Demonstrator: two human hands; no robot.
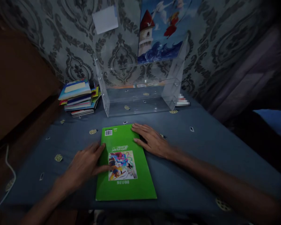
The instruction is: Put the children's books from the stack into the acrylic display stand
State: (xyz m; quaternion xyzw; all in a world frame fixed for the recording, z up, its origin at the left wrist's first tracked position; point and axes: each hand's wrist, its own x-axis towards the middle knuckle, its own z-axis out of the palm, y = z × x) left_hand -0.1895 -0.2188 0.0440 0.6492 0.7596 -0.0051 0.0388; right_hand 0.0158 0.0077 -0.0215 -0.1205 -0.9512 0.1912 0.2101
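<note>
The green book lies flat on the table before the clear rack. Your right hand spreads over its right edge; your left hand, dimly seen, seems uncurled at the left edge.

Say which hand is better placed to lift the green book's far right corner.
Likely the right hand: its fingers lie there; the left hand is at the left edge of the green book.

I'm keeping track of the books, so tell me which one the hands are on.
The green book, lying flat with its barcode showing. The left hand and right hand touch it; the stacked books farther left lie untouched.
</note>
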